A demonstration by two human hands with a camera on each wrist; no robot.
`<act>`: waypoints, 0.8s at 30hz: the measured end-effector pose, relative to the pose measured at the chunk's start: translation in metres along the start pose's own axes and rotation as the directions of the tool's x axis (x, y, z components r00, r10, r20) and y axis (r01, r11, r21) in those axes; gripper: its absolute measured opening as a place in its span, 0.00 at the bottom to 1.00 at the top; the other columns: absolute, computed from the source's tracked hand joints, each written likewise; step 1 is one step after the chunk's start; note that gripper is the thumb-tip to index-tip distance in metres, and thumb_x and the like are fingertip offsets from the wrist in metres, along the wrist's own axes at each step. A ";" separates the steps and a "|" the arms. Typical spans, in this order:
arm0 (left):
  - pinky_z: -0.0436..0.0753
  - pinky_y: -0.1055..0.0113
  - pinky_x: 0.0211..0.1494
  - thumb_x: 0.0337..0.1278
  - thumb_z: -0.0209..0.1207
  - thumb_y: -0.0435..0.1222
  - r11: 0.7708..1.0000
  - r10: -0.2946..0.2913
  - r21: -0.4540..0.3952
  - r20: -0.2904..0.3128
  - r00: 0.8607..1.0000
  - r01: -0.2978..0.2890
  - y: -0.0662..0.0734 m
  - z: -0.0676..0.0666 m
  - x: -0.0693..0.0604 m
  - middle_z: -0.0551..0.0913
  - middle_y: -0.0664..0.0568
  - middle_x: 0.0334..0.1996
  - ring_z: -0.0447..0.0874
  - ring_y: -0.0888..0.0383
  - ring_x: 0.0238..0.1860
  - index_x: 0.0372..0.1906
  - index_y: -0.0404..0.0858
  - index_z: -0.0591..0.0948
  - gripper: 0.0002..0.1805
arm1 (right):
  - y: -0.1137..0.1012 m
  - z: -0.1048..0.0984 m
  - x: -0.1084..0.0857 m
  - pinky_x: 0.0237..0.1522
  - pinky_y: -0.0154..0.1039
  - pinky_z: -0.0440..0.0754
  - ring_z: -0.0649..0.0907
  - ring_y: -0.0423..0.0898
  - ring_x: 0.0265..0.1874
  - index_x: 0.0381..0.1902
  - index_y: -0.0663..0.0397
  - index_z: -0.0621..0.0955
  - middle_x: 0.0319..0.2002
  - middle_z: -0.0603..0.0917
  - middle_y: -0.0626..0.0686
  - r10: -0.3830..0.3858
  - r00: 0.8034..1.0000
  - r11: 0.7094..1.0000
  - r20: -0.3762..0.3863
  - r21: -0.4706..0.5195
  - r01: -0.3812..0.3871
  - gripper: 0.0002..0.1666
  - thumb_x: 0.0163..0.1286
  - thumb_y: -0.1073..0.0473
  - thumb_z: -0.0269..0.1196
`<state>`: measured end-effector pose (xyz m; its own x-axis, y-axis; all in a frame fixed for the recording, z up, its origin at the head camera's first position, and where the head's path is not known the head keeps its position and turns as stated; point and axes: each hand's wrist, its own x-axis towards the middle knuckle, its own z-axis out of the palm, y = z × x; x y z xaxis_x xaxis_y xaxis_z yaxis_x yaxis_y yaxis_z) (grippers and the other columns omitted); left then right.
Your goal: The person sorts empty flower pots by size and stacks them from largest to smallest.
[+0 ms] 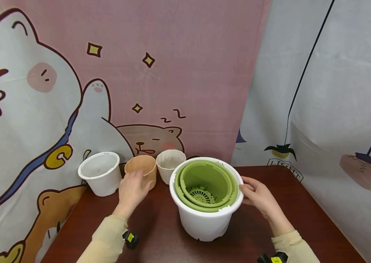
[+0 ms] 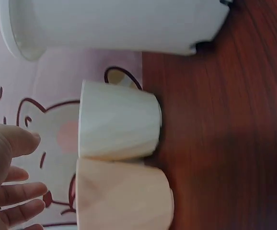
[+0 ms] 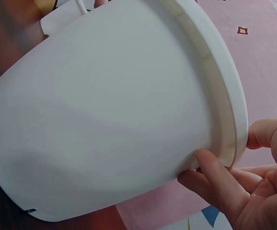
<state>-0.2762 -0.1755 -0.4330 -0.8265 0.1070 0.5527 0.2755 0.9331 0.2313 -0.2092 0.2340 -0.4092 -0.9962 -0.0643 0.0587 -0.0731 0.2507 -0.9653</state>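
In the head view, a large white flowerpot (image 1: 205, 224) stands at the middle of the table. Two green pots (image 1: 211, 175) are nested inside it; slots show in the inner one's bottom. My right hand (image 1: 258, 196) holds the white pot's rim at its right side. The right wrist view shows the thumb at the rim and fingertips (image 3: 208, 160) beneath it against the wall. My left hand (image 1: 132, 190) hovers in front of an orange flowerpot (image 1: 146, 168), fingers spread and holding nothing. In the left wrist view this hand (image 2: 9, 179) is apart from the pots.
A small cream-white pot (image 1: 165, 173) stands right of the orange one, touching or nearly so. Farther left is another white pot (image 1: 103, 184) with a wide rim. The dark red table (image 1: 159, 237) ends at a printed cloth backdrop (image 1: 205, 73).
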 end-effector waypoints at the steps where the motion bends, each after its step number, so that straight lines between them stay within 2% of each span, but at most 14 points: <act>1: 0.76 0.40 0.45 0.49 0.72 0.44 1.000 -0.004 0.004 -0.002 1.000 0.004 -0.003 0.000 -0.001 0.84 0.37 0.45 0.78 0.36 0.45 0.51 0.32 0.81 0.27 | 0.000 0.000 0.000 0.42 0.46 0.86 0.85 0.54 0.46 0.69 0.74 0.63 0.59 0.76 0.73 -0.001 1.000 1.000 -0.001 -0.003 0.001 0.32 0.75 0.61 0.57; 5: 0.75 0.40 0.45 0.48 0.72 0.43 1.000 -0.023 0.018 0.000 1.000 0.023 -0.019 0.002 -0.003 0.83 0.35 0.45 0.77 0.35 0.45 0.52 0.30 0.80 0.28 | 0.001 0.000 0.001 0.42 0.46 0.86 0.85 0.54 0.46 0.69 0.74 0.64 0.58 0.76 0.73 -0.003 1.000 1.000 -0.006 -0.010 0.003 0.31 0.75 0.61 0.57; 12: 0.74 0.39 0.45 0.51 0.71 0.42 0.995 -0.093 0.032 0.051 0.994 0.091 -0.046 0.001 -0.003 0.81 0.35 0.41 0.76 0.35 0.44 0.53 0.28 0.79 0.28 | 0.000 0.000 0.001 0.42 0.45 0.86 0.85 0.54 0.46 0.69 0.74 0.64 0.58 0.76 0.73 -0.003 1.000 1.000 -0.008 -0.002 0.003 0.31 0.75 0.62 0.57; 17: 0.75 0.37 0.45 0.52 0.70 0.40 0.991 -0.124 0.054 0.066 0.990 0.120 -0.062 -0.004 -0.003 0.81 0.32 0.45 0.76 0.33 0.47 0.55 0.27 0.77 0.29 | -0.001 0.001 0.000 0.42 0.45 0.86 0.85 0.54 0.46 0.69 0.74 0.63 0.58 0.76 0.74 -0.003 1.000 1.000 0.000 0.009 0.003 0.31 0.75 0.62 0.57; 20: 0.74 0.34 0.46 0.52 0.70 0.39 0.990 -0.127 0.066 0.054 0.990 0.124 -0.071 -0.006 -0.004 0.80 0.30 0.49 0.75 0.31 0.49 0.56 0.26 0.76 0.30 | -0.001 0.001 -0.001 0.42 0.45 0.86 0.85 0.54 0.46 0.69 0.74 0.63 0.59 0.75 0.73 0.003 1.000 1.000 -0.001 0.007 -0.003 0.32 0.75 0.62 0.57; 24: 0.73 0.34 0.44 0.50 0.70 0.39 0.988 -0.132 0.084 0.021 0.991 0.130 -0.083 -0.010 -0.004 0.80 0.29 0.46 0.75 0.30 0.46 0.53 0.25 0.77 0.28 | -0.001 0.000 0.000 0.42 0.45 0.86 0.85 0.55 0.47 0.69 0.74 0.63 0.59 0.75 0.73 0.006 1.000 1.000 -0.002 0.000 -0.006 0.32 0.75 0.61 0.57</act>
<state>-0.2912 -0.2565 -0.4465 -0.8659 -0.0101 0.5001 0.1234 0.9646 0.2331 -0.2092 0.2335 -0.4084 -0.9967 -0.0605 0.0535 -0.0671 0.2512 -0.9656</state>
